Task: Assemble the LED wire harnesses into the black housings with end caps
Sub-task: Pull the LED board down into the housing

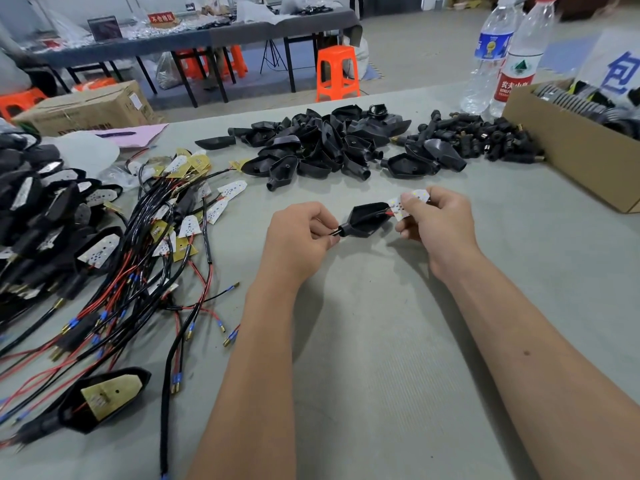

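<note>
A black housing (365, 220) hangs just above the grey table between my hands. My left hand (299, 233) pinches the black sleeved wire at the housing's narrow neck. My right hand (436, 220) pinches a white LED board (403, 203) at the housing's open wide end; red wires run from the board into the housing. Loose wire harnesses (166, 237) with LED boards lie in a tangle at the left. A pile of empty black housings (322, 147) sits beyond my hands, with black end caps (481, 140) heaped to its right.
Finished assemblies (38, 209) are stacked at the far left, one more (104, 398) at the near left. A cardboard box (581, 147) stands at the right with two water bottles (502, 57) behind it. Orange stools and another table stand beyond.
</note>
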{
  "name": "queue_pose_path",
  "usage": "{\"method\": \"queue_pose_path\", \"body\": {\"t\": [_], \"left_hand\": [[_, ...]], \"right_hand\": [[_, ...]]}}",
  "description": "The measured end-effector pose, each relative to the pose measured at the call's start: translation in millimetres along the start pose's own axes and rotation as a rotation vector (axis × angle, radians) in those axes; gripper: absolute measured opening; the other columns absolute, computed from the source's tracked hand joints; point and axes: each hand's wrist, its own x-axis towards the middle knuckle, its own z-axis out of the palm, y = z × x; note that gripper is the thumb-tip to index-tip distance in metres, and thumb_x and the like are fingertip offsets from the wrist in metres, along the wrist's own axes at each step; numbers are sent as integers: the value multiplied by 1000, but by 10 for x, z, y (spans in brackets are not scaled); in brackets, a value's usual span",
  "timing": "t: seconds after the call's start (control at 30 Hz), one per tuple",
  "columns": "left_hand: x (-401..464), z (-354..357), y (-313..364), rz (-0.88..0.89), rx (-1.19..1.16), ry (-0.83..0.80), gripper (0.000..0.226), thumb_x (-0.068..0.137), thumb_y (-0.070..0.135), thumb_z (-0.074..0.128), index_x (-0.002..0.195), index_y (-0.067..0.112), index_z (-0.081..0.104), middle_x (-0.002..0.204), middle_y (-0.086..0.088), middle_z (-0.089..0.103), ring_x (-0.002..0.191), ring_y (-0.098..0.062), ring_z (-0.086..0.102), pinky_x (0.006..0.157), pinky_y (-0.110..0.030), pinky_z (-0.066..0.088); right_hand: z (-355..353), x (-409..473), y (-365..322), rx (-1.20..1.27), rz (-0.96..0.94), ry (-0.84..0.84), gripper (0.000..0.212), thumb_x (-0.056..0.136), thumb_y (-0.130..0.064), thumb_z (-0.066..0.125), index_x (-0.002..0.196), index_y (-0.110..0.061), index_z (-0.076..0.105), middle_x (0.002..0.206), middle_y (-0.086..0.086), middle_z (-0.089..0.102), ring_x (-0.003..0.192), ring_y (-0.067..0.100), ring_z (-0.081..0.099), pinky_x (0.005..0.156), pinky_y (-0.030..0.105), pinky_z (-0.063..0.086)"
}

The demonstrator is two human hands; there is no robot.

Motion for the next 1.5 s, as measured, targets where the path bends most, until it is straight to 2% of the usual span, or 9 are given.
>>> {"method": "queue_pose_path", "body": {"t": [0.17, 0.33, 0.4, 0.57, 0.7, 1.03, 1.23, 1.4, 1.5], "left_hand": [[5, 4, 7, -9, 23, -3, 15, 81, 0, 81, 82, 15, 76, 71, 2, 74, 57, -2, 62, 71, -31, 60], [7, 46, 47, -67, 13, 16, 21, 81, 18, 85, 98, 23, 74, 80, 13, 70, 68, 4, 62, 71, -17, 53], [3, 88, 77, -65, 67, 11, 25, 79, 23, 85, 101, 26, 75, 84, 15, 67, 70, 3, 59, 71, -21, 48], [-7, 193, 155, -68, 45, 48, 18, 76, 14, 85, 90, 24, 78, 81, 12, 71, 78, -5, 66, 77, -28, 54], [-21, 279, 203, -69, -74, 83, 20, 74, 5, 85, 87, 18, 78, 81, 6, 74, 78, -10, 70, 81, -35, 59], [-41, 284, 263, -88, -192, 64, 23, 75, 1, 86, 93, 13, 78, 88, 1, 76, 85, -15, 72, 86, -36, 59], [-52, 271, 264, -108, -191, 61, 24, 74, 1, 87, 89, 16, 77, 84, 3, 75, 82, -12, 72, 83, -30, 60], [-40, 283, 240, -106, -236, 78, 27, 75, 1, 86, 84, 22, 74, 86, 1, 77, 84, -14, 73, 82, -28, 59], [-25, 284, 234, -86, -295, 66, 25, 76, 0, 85, 86, 21, 74, 85, 5, 77, 80, -7, 73, 75, -18, 55]], "right_hand": [[-3, 2, 1, 77, 35, -63, 21, 103, -9, 58, 87, -4, 71, 65, 4, 70, 56, 18, 65, 53, 24, 55], [-5, -28, 15, 49, -11, -50, 6, 96, -4, 69, 100, -5, 72, 67, 8, 72, 59, 21, 70, 56, 24, 55], [11, -49, 30, 7, -55, -35, 17, 91, -2, 73, 106, -10, 67, 64, 9, 72, 58, 23, 71, 56, 26, 56], [57, -79, 40, -141, -91, -55, 19, 86, -8, 80, 94, -13, 63, 65, 9, 74, 53, 23, 69, 49, 27, 52], [106, -87, 82, -336, -172, 21, 19, 80, -22, 86, 86, -23, 67, 67, -3, 74, 55, 9, 65, 52, 17, 45], [74, -58, 59, -235, -133, 168, 18, 73, -24, 91, 76, -21, 73, 56, -15, 64, 49, -3, 55, 51, 11, 40], [79, -95, 31, -305, -136, 181, 18, 74, -24, 90, 75, -20, 72, 62, -9, 65, 49, -3, 53, 51, 10, 39], [71, -112, 21, -492, -196, 208, 27, 76, -37, 89, 91, -24, 70, 98, 1, 64, 84, 13, 60, 72, 25, 43], [22, -72, -11, -331, -85, 44, 31, 84, -31, 84, 107, -25, 66, 91, 1, 72, 68, 15, 67, 56, 27, 49]]}}
